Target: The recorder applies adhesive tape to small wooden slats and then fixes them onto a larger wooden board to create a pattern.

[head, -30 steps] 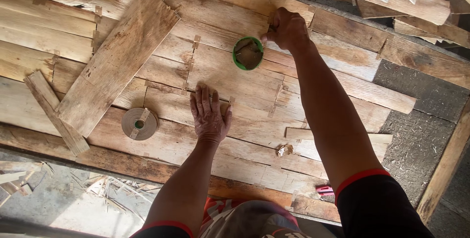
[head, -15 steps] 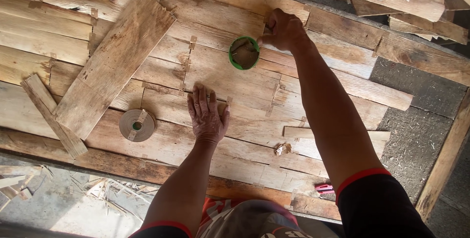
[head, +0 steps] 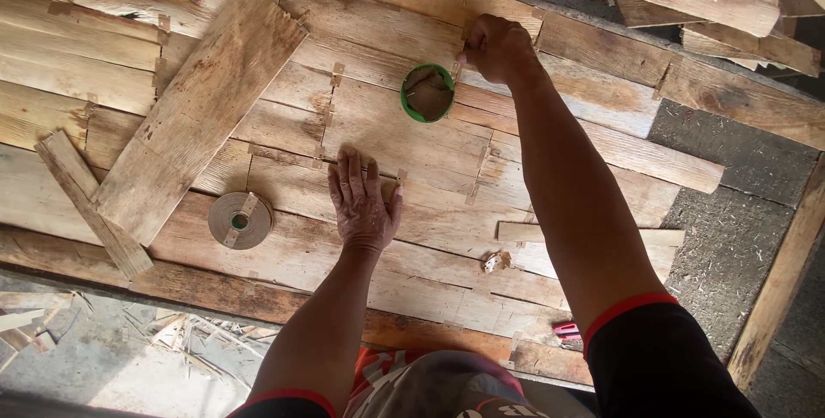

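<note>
Since half a second ago I see almost nothing changed. My left hand (head: 363, 203) still lies flat and released on the pale wooden sheet worktop (head: 412, 160), below the round green-rimmed container (head: 427, 92). My right hand (head: 494, 47) stays clenched just right of that container; whatever it pinches is hidden. The tan tape roll (head: 240, 220) sits lower left.

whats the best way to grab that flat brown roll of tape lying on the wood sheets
The flat brown roll of tape lies on its side on the pieced wood veneer sheets, hole facing up, nothing touching it. Probably best to come straight down from above and pinch across the outer rim, or hook a finger into the centre hole. The left hand, pressed flat on the wood, is nearest.
</note>
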